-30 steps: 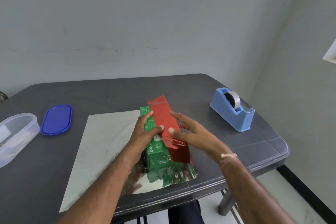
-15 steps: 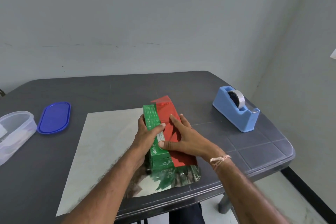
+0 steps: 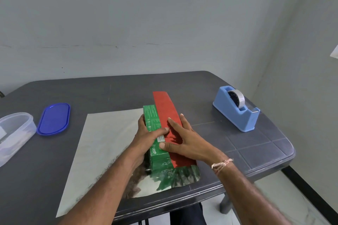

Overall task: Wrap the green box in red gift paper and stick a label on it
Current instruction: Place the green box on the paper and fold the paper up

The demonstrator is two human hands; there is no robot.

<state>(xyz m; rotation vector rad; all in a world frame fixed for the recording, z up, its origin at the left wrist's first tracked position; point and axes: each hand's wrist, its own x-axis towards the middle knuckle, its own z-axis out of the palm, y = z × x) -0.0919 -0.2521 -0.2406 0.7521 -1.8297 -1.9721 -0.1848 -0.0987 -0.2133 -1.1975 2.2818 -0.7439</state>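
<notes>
I am gripping the green box (image 3: pixel 153 120) with my left hand (image 3: pixel 146 138), fingers curling down its left side and thumb lying across its top. The box is lying lengthwise away from me on the red gift paper (image 3: pixel 164 105), whose silvery underside is facing up, spreading out to the left of the box and a little past its near end, where it is mirroring the green print. A strip of the paper is coming up from the right of the box and folding over its top, red side showing, covering the right part of the top and sticking out past the far end. My right hand (image 3: pixel 184 142) is pressing flat on that strip on top of the box, fingers straight and slightly spread, curling round nothing; its thumb is pointing left and touching the box's green face just below my left thumb. Well to the right of the box a blue tape dispenser (image 3: pixel 236 113) is standing on the dark table (image 3: pixel 109 87); well to its left a blue lid (image 3: pixel 54 118) is lying flat, with a clear container (image 3: pixel 16 133) lying just beyond the lid
</notes>
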